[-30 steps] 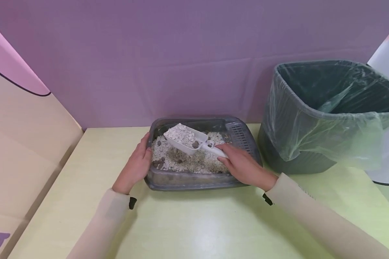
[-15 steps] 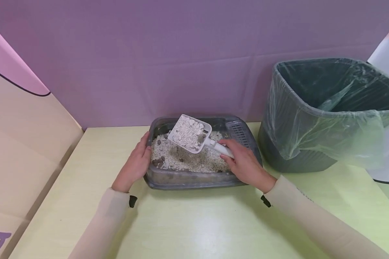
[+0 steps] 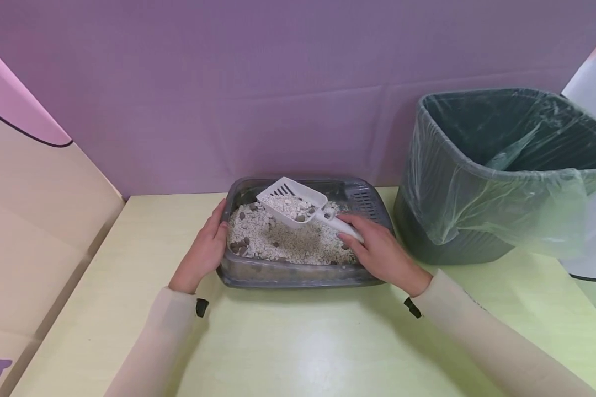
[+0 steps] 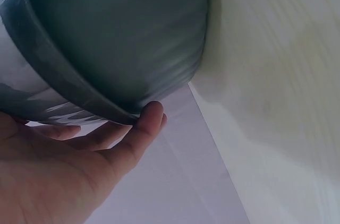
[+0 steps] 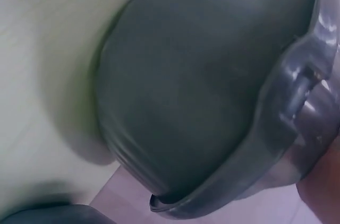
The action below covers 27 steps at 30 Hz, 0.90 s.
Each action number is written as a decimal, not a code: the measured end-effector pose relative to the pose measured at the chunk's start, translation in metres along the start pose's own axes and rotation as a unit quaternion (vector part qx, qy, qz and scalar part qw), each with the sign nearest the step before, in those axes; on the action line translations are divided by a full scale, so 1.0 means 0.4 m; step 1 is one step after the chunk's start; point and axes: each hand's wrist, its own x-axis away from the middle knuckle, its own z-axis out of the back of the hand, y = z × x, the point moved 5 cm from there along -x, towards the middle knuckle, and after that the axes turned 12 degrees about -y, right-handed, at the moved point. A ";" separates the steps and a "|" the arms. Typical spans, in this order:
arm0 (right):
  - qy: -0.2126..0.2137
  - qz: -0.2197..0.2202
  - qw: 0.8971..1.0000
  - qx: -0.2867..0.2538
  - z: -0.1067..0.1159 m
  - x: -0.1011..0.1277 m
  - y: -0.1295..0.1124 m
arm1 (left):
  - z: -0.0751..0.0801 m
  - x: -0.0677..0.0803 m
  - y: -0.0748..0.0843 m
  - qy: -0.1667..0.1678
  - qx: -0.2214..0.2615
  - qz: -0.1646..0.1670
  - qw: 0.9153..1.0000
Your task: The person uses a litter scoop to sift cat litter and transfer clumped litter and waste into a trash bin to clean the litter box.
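My right hand [image 3: 379, 251] grips the handle of a white slotted litter scoop [image 3: 305, 196], held over the grey litter box [image 3: 298, 278]. The scoop carries a small heap of pale litter with several brown clumps, and part of its slotted floor shows bare. Inside the box lies pale litter [image 3: 298, 248], with dark clumps [image 3: 239, 246] gathered at the left. My left hand [image 3: 206, 248] holds the box by its left rim. In the left wrist view, fingertips [image 4: 151, 111] sit right under that rim. The right wrist view shows the box's outside, with the scoop out of sight.
Right of the box stands a tall grey bin [image 3: 457, 209] lined with a clear greenish bag [image 3: 526, 212]. A purple backdrop [image 3: 298, 94] rises behind the box. The pale yellow table [image 3: 298, 342] extends in front.
My right hand has tilted and shaken the scoop, shifting slightly right. The heap on it has shrunk, baring the slots. My left hand stays at the rim.
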 end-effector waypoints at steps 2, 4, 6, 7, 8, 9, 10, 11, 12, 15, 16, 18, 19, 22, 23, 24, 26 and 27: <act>-0.017 -0.001 1.000 -0.009 -0.001 -0.002 -0.001 | 0.000 -0.001 -0.001 -0.002 0.003 0.000 1.000; -0.025 0.002 1.000 -0.014 0.003 -0.004 -0.005 | -0.001 -0.001 0.000 -0.003 0.004 -0.001 1.000; -0.026 0.006 1.000 -0.009 0.008 -0.006 -0.008 | -0.002 -0.001 0.000 -0.004 0.006 -0.003 1.000; -0.026 0.006 1.000 -0.009 0.011 -0.006 -0.010 | -0.002 -0.002 0.000 -0.003 0.005 -0.005 1.000; -0.024 0.008 1.000 -0.008 0.014 -0.007 -0.012 | -0.001 -0.002 0.001 -0.002 0.005 -0.005 1.000; -0.021 0.008 1.000 -0.006 0.017 -0.008 -0.012 | -0.001 -0.001 0.001 -0.002 0.005 -0.007 1.000; -0.019 0.009 1.000 -0.005 0.019 -0.009 -0.013 | -0.001 -0.001 0.002 -0.001 0.005 -0.007 1.000; -0.016 0.010 1.000 -0.004 0.020 -0.009 -0.013 | 0.000 0.000 0.002 0.000 0.005 -0.007 1.000; -0.012 0.010 1.000 -0.004 0.022 -0.009 -0.013 | 0.000 0.000 0.003 0.001 0.005 -0.007 1.000; 0.005 0.008 1.000 -0.002 0.027 -0.007 -0.011 | 0.000 0.002 0.004 0.001 0.005 -0.008 1.000; 0.011 0.007 1.000 -0.003 0.030 -0.006 -0.011 | 0.001 0.002 0.004 0.002 0.006 -0.009 1.000; 0.027 0.006 1.000 -0.003 0.033 -0.003 -0.008 | 0.001 0.002 0.004 0.002 0.006 -0.011 1.000; 0.034 0.007 0.999 -0.003 0.036 -0.002 -0.007 | 0.000 0.002 0.004 0.002 0.007 -0.012 1.000; 0.048 0.010 0.999 -0.005 0.040 0.002 -0.006 | -0.001 0.001 0.005 0.001 0.009 -0.011 1.000; 0.050 0.011 0.999 -0.005 0.041 0.003 -0.005 | -0.001 0.002 0.005 0.000 0.009 -0.011 1.000; 0.050 0.011 0.999 -0.007 0.042 0.003 -0.005 | -0.001 0.002 0.004 0.000 0.010 -0.011 1.000; 0.048 0.012 0.999 -0.008 0.043 0.004 -0.004 | -0.001 0.002 0.004 0.000 0.009 -0.011 1.000; 0.045 0.010 0.999 -0.009 0.044 0.004 -0.003 | -0.001 0.002 0.005 0.000 0.009 -0.011 1.000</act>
